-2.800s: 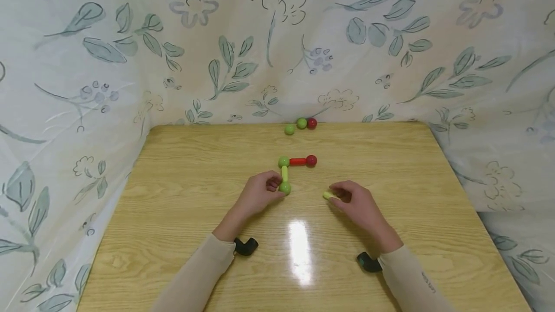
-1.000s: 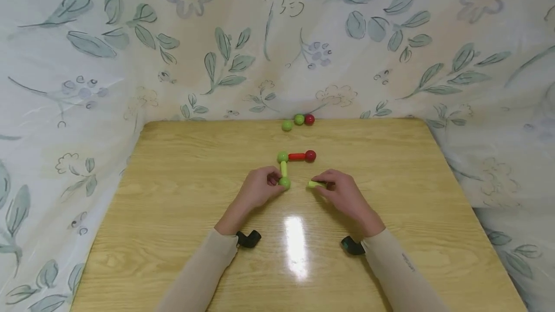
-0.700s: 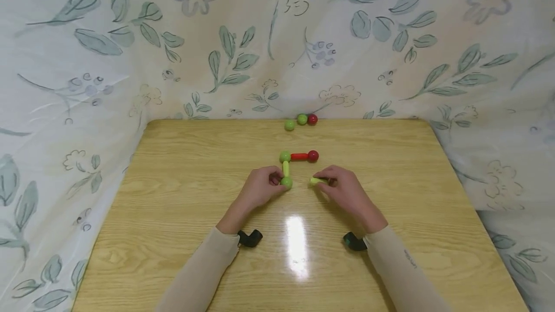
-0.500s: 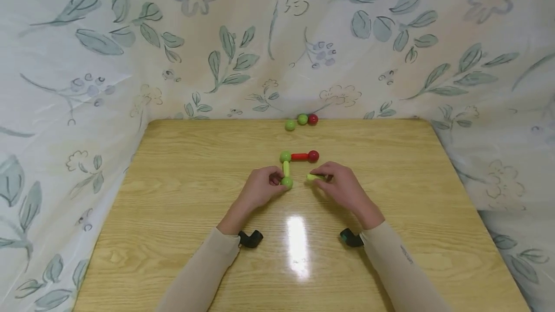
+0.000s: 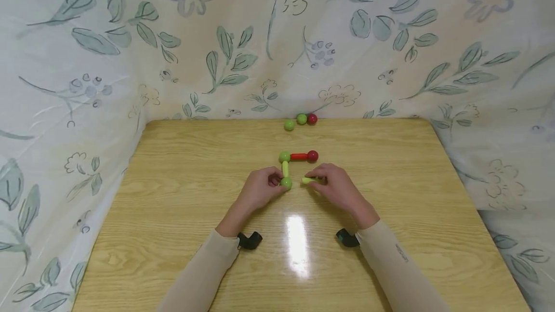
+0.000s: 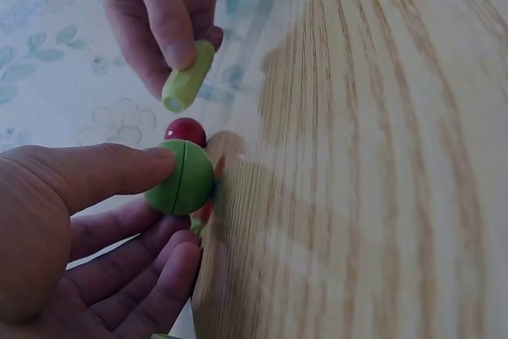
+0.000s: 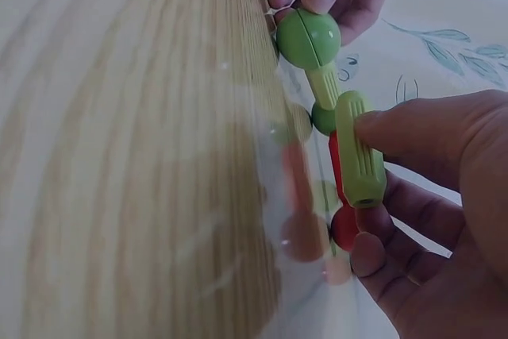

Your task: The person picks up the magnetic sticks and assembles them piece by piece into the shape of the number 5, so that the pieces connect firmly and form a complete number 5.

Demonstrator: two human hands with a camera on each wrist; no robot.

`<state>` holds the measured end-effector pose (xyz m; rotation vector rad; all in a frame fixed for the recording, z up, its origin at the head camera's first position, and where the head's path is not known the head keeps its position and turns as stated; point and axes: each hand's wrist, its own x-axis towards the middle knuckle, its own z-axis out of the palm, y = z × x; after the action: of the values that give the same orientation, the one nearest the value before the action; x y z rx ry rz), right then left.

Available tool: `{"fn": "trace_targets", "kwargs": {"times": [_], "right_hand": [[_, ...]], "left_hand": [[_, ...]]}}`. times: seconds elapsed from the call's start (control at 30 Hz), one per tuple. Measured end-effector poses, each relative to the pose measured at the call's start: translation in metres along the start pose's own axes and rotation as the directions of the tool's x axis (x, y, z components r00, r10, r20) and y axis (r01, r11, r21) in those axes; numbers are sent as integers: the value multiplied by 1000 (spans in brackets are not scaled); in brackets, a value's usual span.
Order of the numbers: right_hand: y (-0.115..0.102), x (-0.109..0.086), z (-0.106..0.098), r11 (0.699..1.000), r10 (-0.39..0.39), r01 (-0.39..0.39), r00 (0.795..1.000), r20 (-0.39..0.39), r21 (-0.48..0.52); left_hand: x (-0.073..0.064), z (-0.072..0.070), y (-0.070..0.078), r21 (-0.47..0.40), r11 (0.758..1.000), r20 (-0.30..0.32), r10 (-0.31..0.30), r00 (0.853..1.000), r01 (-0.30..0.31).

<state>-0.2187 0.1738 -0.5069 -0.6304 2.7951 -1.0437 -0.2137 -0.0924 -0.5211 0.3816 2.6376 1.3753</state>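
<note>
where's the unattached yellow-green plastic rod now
In the head view, the rod is pinched in the right hand, right of and apart from the green plastic ball that the left hand holds.

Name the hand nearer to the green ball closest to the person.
Left. The left hand holds that green ball; the right hand is apart from it, on its right.

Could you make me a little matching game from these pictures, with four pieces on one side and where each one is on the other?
1. Separate yellow-green rod
2. Farthest red ball
3. Red rod
4. Nearest green ball

A. At the far edge of the table
B. Held by the left hand
C. Held by the right hand
D. Between the corner green ball and the nearer red ball

Pairs: 1-C, 2-A, 3-D, 4-B
</note>
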Motion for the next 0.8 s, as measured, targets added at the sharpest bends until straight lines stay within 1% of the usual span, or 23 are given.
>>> {"fn": "trace_targets", "kwargs": {"times": [0.27,0.47,0.63,0.8], "right_hand": [[-2,9,7,999,-38,39,999,32,-14],[-5,11,10,1000,-22,22,998,67,3],[-8,13,13,999,-44,44,996,77,0],[-9,14,15,1000,-24,24,997,80,10]], "left_hand": [[-1,1,0,-3,1000,-5,3,1000,-3],[-2,1,0,1,1000,-13,7,1000,-7],[-1,1,0,-4,1000,-9,5,1000,-5],[0,1,1,-1,999,-9,36,999,-36]]}}
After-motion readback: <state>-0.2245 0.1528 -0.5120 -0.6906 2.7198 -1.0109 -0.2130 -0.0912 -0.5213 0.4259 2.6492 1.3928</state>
